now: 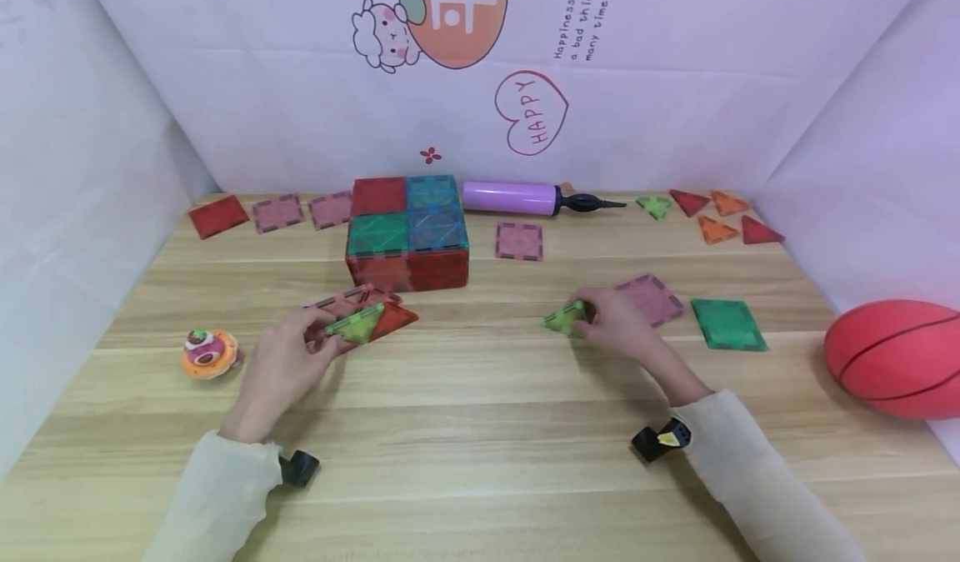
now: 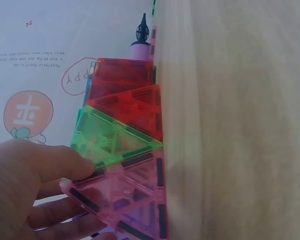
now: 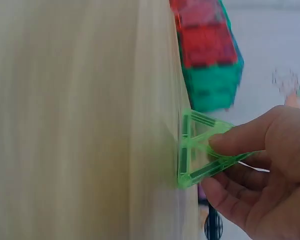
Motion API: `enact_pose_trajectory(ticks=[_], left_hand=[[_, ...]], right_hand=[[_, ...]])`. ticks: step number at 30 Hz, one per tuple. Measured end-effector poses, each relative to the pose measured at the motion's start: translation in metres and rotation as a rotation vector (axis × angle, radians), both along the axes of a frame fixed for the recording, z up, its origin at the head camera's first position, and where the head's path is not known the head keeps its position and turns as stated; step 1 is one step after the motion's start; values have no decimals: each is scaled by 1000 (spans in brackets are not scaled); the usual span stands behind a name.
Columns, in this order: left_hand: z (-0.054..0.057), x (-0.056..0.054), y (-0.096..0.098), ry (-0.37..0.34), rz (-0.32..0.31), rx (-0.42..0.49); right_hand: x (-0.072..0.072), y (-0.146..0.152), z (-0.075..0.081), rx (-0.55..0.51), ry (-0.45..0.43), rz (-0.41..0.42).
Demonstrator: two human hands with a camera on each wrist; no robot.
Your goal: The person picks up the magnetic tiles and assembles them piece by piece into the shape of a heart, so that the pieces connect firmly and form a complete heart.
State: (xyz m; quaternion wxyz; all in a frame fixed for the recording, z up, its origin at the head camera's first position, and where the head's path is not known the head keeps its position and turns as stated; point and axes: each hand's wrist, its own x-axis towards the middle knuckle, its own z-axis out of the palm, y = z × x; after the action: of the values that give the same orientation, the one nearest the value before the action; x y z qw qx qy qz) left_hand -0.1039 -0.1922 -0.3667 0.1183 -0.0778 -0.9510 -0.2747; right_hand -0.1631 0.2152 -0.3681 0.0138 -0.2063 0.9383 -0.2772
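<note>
My left hand [image 1: 288, 360] holds a low row of translucent magnetic tiles in front of the block. Its thumb presses a green triangular tile [image 2: 110, 137] where it meets a pink triangular tile [image 2: 122, 182], with fingers behind. A red triangular tile [image 2: 135, 112] stands on the green one's other side. My right hand [image 1: 617, 322] pinches a light green triangular tile [image 3: 192, 150] between thumb and fingers, low over the table right of centre. Behind the row is a box-shaped block of magnetic tiles [image 1: 407, 233], topped in red, green and blue.
A pink square tile [image 1: 651, 299] and a green square tile [image 1: 727, 324] lie beside my right hand. Farther back are a purple hand pump [image 1: 513, 198] and several loose tiles. At the left sits a small toy [image 1: 208, 355]; a red ball [image 1: 896, 359] is at the right edge.
</note>
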Motion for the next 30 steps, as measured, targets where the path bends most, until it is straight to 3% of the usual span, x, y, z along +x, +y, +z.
enact_pose_trajectory(ticks=[5, 8, 12, 14, 16, 20, 26, 30], left_hand=[[9, -1, 7, 100, -38, -1], [18, 1, 15, 173, -61, -48], [29, 2, 34, 284, -95, -117], [32, 1, 48, 301, -129, -127], [35, -1, 64, 268, -173, -116], [33, -9, 93, 132, -261, -70], [17, -25, 129, -111, -346, 15], [6, -35, 146, -173, -381, 42]], right_hand=[[6, -20, -1, 28, -3, 21], [5, -29, -4, 5, -4, 41], [5, -42, -7, -25, 4, 41], [5, -49, -7, -21, 13, 33], [6, -54, -8, -16, 16, 25], [5, -65, -9, 10, 20, 22], [3, -77, -9, -27, -47, 40], [3, -83, -7, -71, -76, 30]])
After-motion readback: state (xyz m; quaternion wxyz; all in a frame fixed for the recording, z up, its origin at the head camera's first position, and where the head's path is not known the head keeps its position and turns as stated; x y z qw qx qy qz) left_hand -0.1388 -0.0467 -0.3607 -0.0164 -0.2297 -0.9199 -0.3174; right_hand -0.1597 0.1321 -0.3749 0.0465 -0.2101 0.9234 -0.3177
